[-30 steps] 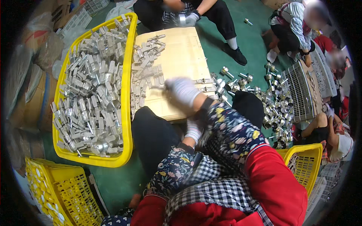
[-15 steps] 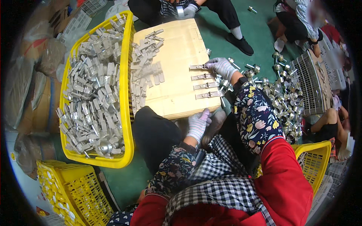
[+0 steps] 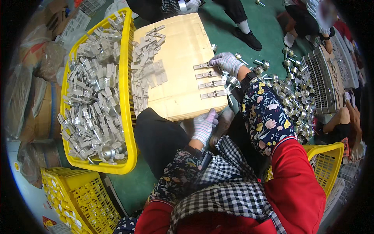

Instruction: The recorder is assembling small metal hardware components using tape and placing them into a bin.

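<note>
Both hands wear pale striped gloves. My right hand point(image 3: 228, 63) is closed at the right edge of a cardboard-coloured work board point(image 3: 183, 46), its fingertips on the end of a flat grey metal clip point(image 3: 201, 66). That clip is the farthest in a column of several similar ones, such as the nearest clip point(image 3: 214, 94). By the board's near edge, my left hand point(image 3: 203, 128) has its fingers partly bent and apart, with nothing visible in it. A loose heap of grey clips point(image 3: 146, 58) covers the board's left side.
A yellow basket point(image 3: 128, 78) full of metal parts stands left of the board. Round metal parts with stems point(image 3: 294, 93) lie heaped on the green floor at right. More yellow baskets point(image 3: 87, 195) flank me. Another person's shoe point(image 3: 249, 39) is beyond the board; other people sit at right.
The view has shifted slightly, so the board and clips appear a little higher. My right hand stays at the farthest clip, and my left hand stays by the near edge.
</note>
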Demonstrator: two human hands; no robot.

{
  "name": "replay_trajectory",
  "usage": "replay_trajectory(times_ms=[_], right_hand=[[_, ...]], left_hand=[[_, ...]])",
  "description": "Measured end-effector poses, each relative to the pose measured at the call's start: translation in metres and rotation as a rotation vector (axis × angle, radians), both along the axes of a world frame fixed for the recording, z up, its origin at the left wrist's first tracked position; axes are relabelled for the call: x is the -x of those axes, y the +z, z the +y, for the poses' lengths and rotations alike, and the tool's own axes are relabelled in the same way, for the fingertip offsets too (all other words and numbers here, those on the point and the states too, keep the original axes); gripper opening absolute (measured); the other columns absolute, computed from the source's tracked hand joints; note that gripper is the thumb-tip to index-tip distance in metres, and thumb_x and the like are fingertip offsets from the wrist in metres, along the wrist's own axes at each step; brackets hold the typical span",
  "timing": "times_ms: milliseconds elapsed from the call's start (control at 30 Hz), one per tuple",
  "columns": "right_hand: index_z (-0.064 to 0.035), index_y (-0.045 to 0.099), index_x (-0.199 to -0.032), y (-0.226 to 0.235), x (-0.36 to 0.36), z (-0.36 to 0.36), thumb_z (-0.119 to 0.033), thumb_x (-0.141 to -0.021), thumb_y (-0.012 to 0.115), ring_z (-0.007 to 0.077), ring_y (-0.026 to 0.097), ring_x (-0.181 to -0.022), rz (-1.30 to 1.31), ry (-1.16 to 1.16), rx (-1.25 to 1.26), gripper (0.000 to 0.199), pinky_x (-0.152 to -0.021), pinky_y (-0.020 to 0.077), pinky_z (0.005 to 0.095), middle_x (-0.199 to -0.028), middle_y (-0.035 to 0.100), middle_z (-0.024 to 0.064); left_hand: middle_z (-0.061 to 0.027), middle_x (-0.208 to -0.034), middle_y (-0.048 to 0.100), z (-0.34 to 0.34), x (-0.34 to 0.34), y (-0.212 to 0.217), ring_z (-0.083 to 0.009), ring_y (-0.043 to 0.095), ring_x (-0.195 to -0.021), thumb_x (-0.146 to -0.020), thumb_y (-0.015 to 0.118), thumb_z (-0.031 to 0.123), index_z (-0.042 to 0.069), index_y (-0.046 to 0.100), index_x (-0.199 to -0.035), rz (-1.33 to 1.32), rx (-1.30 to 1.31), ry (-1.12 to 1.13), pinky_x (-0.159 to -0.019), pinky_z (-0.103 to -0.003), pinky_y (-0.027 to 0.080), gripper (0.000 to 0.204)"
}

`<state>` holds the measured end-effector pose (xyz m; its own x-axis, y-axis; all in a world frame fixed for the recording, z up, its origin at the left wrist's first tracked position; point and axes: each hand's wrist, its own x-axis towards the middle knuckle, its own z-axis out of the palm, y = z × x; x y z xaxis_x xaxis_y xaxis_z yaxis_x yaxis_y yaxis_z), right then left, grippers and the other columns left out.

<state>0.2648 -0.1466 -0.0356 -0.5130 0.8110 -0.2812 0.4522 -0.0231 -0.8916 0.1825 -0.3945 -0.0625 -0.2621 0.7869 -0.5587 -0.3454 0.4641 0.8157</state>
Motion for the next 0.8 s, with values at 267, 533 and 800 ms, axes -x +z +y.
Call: replay_trajectory(times_ms=[267,533,800], right_hand=[[0.0009,0.066,-0.084,-0.001,0.001,0.001,-0.012,-0.075,0.068,0.0122,0.056,-0.061,-0.056,-0.016,-0.042,0.016,-0.058,0.0463,0.0274,-0.069,0.063,0.0052],[-0.0009,0.064,-0.092,0.027,0.016,-0.01,-0.031,-0.068,0.07,0.0313,0.063,-0.084,-0.47,-0.048,-0.202,0.039,-0.078,0.0475,0.035,-0.09,0.065,0.0172],[-0.0083,0.06,-0.103,0.069,0.026,-0.054,-0.035,-0.073,0.067,0.0277,0.058,-0.094,-0.635,-0.062,-0.833,0.04,-0.082,0.045,0.0392,-0.1,0.06,0.0124]], left_hand=[[-0.0056,-0.065,0.062,0.001,-0.002,0.003,-0.0109,0.055,-0.051,-0.084,0.062,0.029,-0.001,0.065,-0.082,-0.001,0.031,-0.009,-0.047,-0.022,0.044,0.03],[-0.005,-0.066,0.062,0.001,0.001,-0.005,-0.0101,0.054,-0.052,-0.084,0.062,0.028,-0.001,0.064,-0.081,-0.043,0.029,0.019,-0.046,-0.021,0.043,0.029],[-0.0053,-0.068,0.061,0.002,-0.008,-0.021,-0.0132,0.052,-0.051,-0.085,0.061,0.023,0.001,0.063,-0.081,0.0,-0.106,0.011,-0.049,-0.024,0.043,0.023]])
